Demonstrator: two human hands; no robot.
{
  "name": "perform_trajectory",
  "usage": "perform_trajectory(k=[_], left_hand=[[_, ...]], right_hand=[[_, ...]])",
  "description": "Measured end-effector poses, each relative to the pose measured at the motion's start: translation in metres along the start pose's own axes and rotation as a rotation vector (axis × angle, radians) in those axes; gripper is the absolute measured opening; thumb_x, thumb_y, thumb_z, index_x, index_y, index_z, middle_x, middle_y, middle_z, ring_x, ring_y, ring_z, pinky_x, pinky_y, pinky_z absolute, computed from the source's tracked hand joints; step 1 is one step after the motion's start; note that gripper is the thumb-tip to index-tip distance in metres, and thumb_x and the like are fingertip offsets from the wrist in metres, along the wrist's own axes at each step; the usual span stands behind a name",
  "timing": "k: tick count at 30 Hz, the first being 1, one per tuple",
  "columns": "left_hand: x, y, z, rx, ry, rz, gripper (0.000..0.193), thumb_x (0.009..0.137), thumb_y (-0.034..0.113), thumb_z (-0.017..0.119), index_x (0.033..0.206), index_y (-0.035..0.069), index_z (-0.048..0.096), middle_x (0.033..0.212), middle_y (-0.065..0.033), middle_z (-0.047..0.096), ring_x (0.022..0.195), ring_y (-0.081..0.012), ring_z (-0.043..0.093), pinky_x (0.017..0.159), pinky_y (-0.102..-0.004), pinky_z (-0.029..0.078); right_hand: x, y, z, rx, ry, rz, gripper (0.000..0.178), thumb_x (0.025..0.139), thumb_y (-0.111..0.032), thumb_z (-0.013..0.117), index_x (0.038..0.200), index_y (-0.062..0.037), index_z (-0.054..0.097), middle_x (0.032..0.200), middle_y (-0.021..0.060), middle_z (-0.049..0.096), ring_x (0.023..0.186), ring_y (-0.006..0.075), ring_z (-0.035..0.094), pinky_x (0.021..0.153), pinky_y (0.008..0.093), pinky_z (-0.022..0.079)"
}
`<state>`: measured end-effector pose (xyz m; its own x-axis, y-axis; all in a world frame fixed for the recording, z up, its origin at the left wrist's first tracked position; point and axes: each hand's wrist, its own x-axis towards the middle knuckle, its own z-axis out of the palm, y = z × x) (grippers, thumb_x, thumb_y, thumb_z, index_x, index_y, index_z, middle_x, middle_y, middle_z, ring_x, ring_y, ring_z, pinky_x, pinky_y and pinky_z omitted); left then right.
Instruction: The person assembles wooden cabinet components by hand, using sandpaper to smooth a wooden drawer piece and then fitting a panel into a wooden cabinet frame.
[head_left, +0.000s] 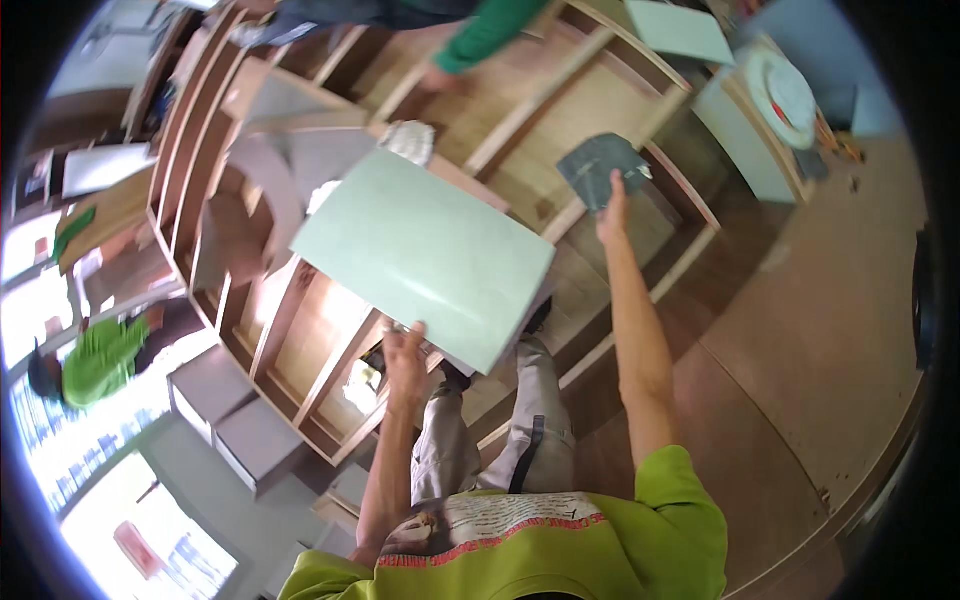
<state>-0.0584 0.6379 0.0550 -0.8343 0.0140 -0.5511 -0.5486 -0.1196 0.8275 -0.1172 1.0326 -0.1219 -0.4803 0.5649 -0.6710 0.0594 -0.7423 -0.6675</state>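
My left hand is closed on the near edge of a pale green rectangular panel, thumb on top and fingers hidden beneath. The panel is held tilted over a wooden frame with several open compartments, and light glints off its smooth face. Farther right, my outstretched right hand pinches a thin dark grey sheet by its near edge. That sheet has uneven corners and a small light spot on its right side; its material I cannot make out. It hangs over the frame's right part, apart from the panel.
Wooden ribs divide the large frame around my legs. At its far side another person's green sleeve reaches in. A person in bright green is by the windows. Grey boxes stand left, a pale cabinet far right.
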Motion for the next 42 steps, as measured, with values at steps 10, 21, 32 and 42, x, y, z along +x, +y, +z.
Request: perform_trajectory(k=[10, 21, 32, 42], left_hand=[[-0.129, -0.015, -0.065, -0.343, -0.004, -0.160, 0.052, 0.090, 0.006, 0.060, 0.135, 0.014, 0.036, 0.119, -0.0080, 0.056, 0.102, -0.0196, 0.061, 0.083, -0.0384, 0.055], [-0.180, 0.011, -0.166, -0.441, 0.166, -0.034, 0.048, 0.088, 0.005, 0.059, 0.130, 0.016, 0.038, 0.109, -0.0002, 0.056, 0.093, -0.0109, 0.057, 0.071, -0.0272, 0.051], [-0.184, -0.024, -0.214, -0.613, 0.315, 0.023, 0.048, 0.091, 0.004, 0.055, 0.133, 0.011, 0.032, 0.123, -0.0106, 0.050, 0.109, -0.0209, 0.056, 0.084, -0.0359, 0.054], [-0.189, -0.038, -0.294, -0.598, 0.403, 0.036, 0.040, 0.089, 0.011, 0.060, 0.125, 0.012, 0.040, 0.103, -0.0013, 0.059, 0.087, -0.0078, 0.058, 0.066, -0.0220, 0.048]], right_hand=[[0.056, 0.020, 0.060, 0.111, -0.156, 0.117, 0.061, 0.089, -0.053, 0.056, 0.131, -0.0101, 0.045, 0.130, 0.0105, 0.050, 0.118, 0.0288, 0.049, 0.094, 0.0497, 0.046], [-0.019, 0.030, 0.252, 0.161, -0.198, 0.126, 0.064, 0.088, -0.055, 0.054, 0.132, -0.0106, 0.042, 0.135, 0.0133, 0.040, 0.121, 0.0328, 0.044, 0.102, 0.0542, 0.042], [-0.011, 0.033, 0.124, -0.009, -0.107, 0.037, 0.096, 0.073, -0.064, 0.067, 0.141, -0.0079, 0.028, 0.143, 0.0147, 0.031, 0.131, 0.0328, 0.035, 0.104, 0.0544, 0.038], [-0.189, 0.151, 0.033, -1.051, -0.452, 0.032, 0.059, 0.092, -0.043, 0.055, 0.143, -0.0172, 0.037, 0.139, 0.0092, 0.046, 0.121, 0.0270, 0.051, 0.100, 0.0432, 0.038]])
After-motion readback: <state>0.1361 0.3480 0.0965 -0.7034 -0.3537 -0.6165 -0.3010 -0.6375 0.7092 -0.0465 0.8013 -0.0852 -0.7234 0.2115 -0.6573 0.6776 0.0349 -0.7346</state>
